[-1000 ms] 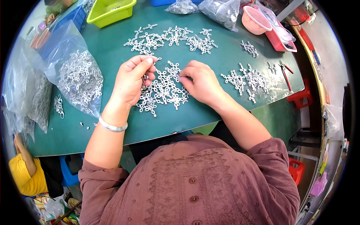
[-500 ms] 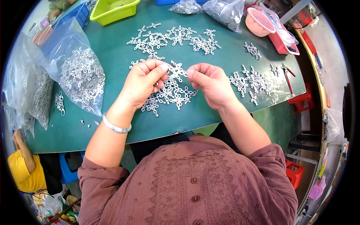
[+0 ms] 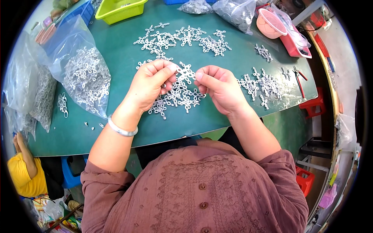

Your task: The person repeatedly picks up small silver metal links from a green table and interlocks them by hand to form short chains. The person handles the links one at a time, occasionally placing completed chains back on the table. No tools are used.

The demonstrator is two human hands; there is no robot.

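Both hands hover over a loose pile of silvery cross-shaped ring pieces point(image 3: 176, 95) on the green table. My left hand point(image 3: 153, 79), a pale bangle point(image 3: 121, 128) on its wrist, has thumb and forefinger pinched together at the pile's left side. Across a narrow gap, my right hand point(image 3: 218, 87) makes a similar pinch. Whatever lies between the fingertips is too small to make out. Ring pieces point(image 3: 185, 73) show in the gap between the hands; I cannot tell whether they are held or lie on the pile.
More ring pieces lie in a far cluster point(image 3: 186, 37) and a right cluster point(image 3: 268, 85). Red-handled pliers point(image 3: 299, 81) rest near the right edge. Filled clear bags point(image 3: 87, 73) stand at left; a lime basket point(image 3: 120, 11) and pink basket point(image 3: 272, 23) sit farther back. A person in yellow point(image 3: 25, 174) is at lower left.
Both hands keep nearly the same pinched pose above the pile. The whole view has shifted slightly, with the table and its contents a little to the right.
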